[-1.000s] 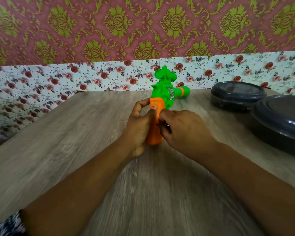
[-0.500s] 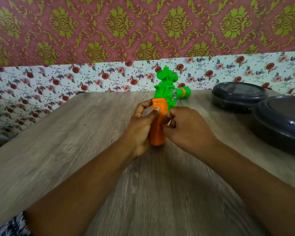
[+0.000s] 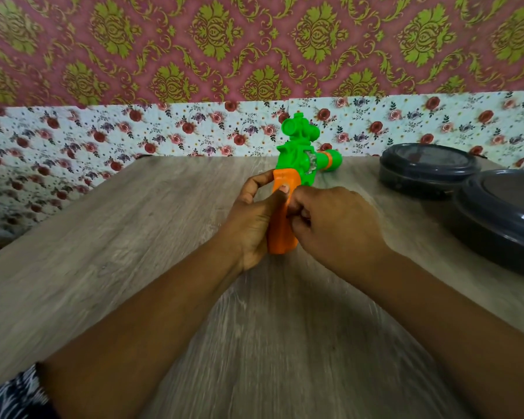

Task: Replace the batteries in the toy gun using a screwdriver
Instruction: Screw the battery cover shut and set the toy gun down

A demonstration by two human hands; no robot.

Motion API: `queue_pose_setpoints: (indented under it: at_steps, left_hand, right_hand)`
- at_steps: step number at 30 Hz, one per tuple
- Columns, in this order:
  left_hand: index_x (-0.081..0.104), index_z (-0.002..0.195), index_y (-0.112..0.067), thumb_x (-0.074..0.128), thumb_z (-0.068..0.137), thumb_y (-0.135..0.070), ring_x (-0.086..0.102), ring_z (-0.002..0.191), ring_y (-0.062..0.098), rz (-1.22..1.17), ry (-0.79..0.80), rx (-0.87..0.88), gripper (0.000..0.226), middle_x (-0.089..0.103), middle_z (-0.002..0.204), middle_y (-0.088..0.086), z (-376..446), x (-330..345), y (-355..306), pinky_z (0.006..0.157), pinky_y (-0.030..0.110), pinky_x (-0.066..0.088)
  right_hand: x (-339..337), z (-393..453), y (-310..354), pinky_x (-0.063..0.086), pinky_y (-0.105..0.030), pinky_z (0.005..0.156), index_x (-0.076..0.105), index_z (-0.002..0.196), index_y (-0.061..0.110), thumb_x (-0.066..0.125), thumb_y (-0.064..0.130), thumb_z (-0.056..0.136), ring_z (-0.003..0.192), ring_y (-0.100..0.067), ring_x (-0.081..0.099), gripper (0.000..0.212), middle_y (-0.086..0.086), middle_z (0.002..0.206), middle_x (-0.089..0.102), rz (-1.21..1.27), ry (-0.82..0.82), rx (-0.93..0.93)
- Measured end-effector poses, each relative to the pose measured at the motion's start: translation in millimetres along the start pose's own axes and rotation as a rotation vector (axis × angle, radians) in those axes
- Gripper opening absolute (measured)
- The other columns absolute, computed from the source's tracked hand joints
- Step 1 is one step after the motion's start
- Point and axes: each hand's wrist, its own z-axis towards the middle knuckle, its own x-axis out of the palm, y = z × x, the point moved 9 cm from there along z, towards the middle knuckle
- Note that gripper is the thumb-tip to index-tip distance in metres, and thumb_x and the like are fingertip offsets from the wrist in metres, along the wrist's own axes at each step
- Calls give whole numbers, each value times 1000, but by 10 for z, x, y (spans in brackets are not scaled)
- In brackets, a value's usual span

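Since a second ago our right hand (image 3: 333,225) has slid up the toy gun (image 3: 297,164); its orange handle (image 3: 280,234) runs toward us, gripped by our left hand (image 3: 251,225), right fingers pinching beside it.

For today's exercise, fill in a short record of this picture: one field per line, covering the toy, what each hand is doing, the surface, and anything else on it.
Toy: toy gun, green body, orange grip pointing toward the camera
Left hand: wraps the orange grip, thumb laid across it
Right hand: fingers curled against the grip's right side; whether they pinch something is hidden
Screwdriver: none visible
Surface: wood-grain table
Other items: two dark lidded containers at the right, side by side
Backdrop: floral paper below red-and-gold wallpaper
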Motion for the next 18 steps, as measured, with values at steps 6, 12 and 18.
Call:
queue_pose_setpoints:
  at_steps: [6, 12, 18]
  left_hand:
    - [56, 106, -30, 58, 88, -14, 64, 79, 18, -29, 31, -15, 24, 67, 103, 8, 22, 48, 8, 73, 35, 53]
    - [57, 107, -29, 57, 89, -10, 66, 72, 16, -48, 49, -63, 27, 72, 85, 1, 50, 14, -1, 65, 32, 54]
    - [57, 108, -29, 58, 88, -11, 64, 79, 21, -49, 12, -63, 27, 69, 96, 7, 32, -1, 3, 72, 36, 52]
  right_hand:
    - [207, -54, -346, 36, -21, 44, 63, 78, -4, 60, 11, 77, 44, -10, 51, 15, -12, 63, 62, 606, 104, 412]
    - [-31, -44, 165, 25, -28, 43, 53, 103, 10, 61, 23, 80, 66, -29, 61, 28, -7, 75, 63, -301, -13, -250]
    - [18, -34, 129, 15, -20, 41, 59, 82, 7, 73, 13, 67, 43, -28, 53, 21, -7, 53, 56, -192, -16, -227]
